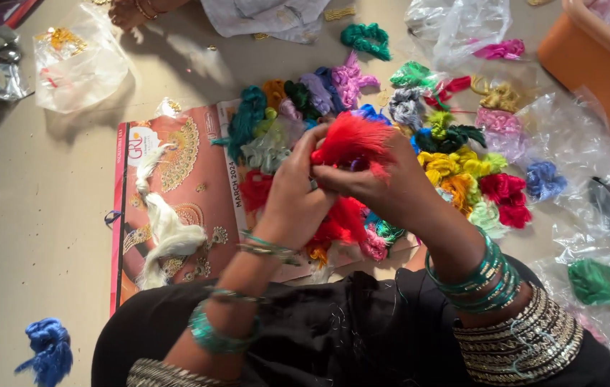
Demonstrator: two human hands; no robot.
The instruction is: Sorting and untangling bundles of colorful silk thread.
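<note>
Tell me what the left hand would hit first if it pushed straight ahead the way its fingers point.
The left hand points up and right into the red thread tuft it already grips; beyond that, likely the purple thread bundle, though depth is unclear.

Thing: red thread tuft (353, 140)
Colour: bright red, fluffy, fibres fanning up and to the right
Pose: lifted above the heap of coloured thread bundles (455, 154), loose end splayed
Hold: pinched at its base between left hand (292, 195) and right hand (383, 183), fingertips meeting
Place: over the right edge of the magazine (190, 179)
</note>
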